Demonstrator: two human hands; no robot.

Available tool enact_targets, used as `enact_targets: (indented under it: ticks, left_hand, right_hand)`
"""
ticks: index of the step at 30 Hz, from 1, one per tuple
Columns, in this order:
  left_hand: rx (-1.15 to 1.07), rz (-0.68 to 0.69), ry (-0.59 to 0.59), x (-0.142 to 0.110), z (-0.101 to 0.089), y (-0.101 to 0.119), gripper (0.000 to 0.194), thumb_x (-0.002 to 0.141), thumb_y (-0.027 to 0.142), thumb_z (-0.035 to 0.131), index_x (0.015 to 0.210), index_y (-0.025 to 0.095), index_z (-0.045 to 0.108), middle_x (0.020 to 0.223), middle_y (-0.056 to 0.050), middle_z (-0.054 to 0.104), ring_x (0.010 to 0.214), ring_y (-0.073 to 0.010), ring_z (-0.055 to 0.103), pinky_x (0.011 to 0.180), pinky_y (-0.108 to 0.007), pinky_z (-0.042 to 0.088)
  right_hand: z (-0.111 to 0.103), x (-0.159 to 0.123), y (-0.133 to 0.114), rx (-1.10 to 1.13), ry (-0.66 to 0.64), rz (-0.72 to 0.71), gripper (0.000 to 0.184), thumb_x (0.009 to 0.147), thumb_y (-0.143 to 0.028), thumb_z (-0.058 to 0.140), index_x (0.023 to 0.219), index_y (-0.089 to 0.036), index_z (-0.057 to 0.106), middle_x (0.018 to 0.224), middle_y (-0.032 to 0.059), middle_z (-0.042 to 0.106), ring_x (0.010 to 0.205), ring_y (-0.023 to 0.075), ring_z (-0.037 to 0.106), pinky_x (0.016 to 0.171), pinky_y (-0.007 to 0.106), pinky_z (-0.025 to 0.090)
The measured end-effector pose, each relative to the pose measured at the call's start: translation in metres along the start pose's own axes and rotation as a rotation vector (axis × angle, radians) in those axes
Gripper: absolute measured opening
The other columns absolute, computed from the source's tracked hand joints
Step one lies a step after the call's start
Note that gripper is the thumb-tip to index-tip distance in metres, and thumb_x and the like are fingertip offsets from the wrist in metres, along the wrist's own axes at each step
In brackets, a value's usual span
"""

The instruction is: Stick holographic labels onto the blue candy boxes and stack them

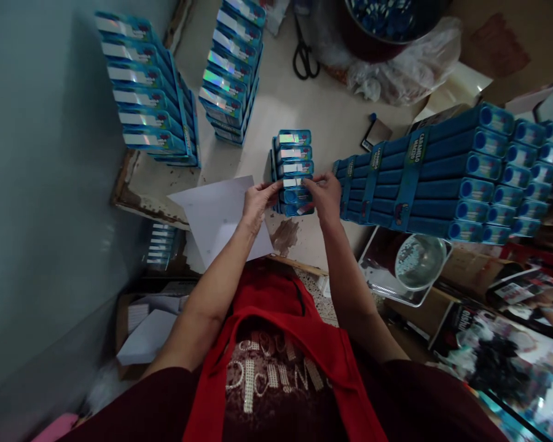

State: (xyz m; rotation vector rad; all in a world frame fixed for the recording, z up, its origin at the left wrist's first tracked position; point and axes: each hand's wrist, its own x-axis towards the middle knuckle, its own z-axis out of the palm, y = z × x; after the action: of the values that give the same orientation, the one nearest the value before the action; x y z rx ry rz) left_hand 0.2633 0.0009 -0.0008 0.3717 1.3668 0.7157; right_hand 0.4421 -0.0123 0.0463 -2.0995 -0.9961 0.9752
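Observation:
A short stack of small blue boxes (294, 166) with shiny holographic strips stands on the pale table (304, 104) in front of me. My left hand (257, 199) grips the left side of the stack with curled fingers. My right hand (325, 193) pinches the stack's right side, fingertips on a box near the middle. Both hands hold the same stack between them.
Two taller stacks of the same boxes (147, 92) (233, 67) stand at the back left. A large block of blue boxes (442, 172) lies to the right. White paper (214, 215), black scissors (304, 58), a dark bowl (387, 24) on crumpled plastic and a metal bowl (419, 261) lie around.

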Motion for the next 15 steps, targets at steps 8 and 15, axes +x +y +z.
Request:
enact_targets:
  ticks: [8,15]
  left_hand:
    - [0.142,0.273,-0.089,-0.082,-0.012,0.008,0.065,0.074,0.074,0.089,0.107,0.02,0.074,0.09,-0.005,0.075,0.07,-0.0154,0.068,0.062,-0.026,0.054]
    - [0.018,0.049,-0.248,-0.104,0.004,0.005,0.069,0.061,0.067,0.101,0.099,0.019,0.069,0.088,-0.005,0.076,0.066,-0.0153,0.071,0.062,-0.028,0.058]
  right_hand:
    - [-0.009,-0.024,-0.027,0.222,0.044,0.004,0.059,0.086,-0.082,0.072,0.087,-0.028,0.05,0.067,-0.0042,0.053,0.062,0.0161,0.059,0.053,0.029,0.048]
    - [-0.005,-0.044,-0.043,0.212,0.121,-0.121,0.049,0.089,-0.07,0.075,0.082,-0.026,0.053,0.069,-0.0042,0.052,0.062,0.0135,0.052,0.055,0.028,0.042]
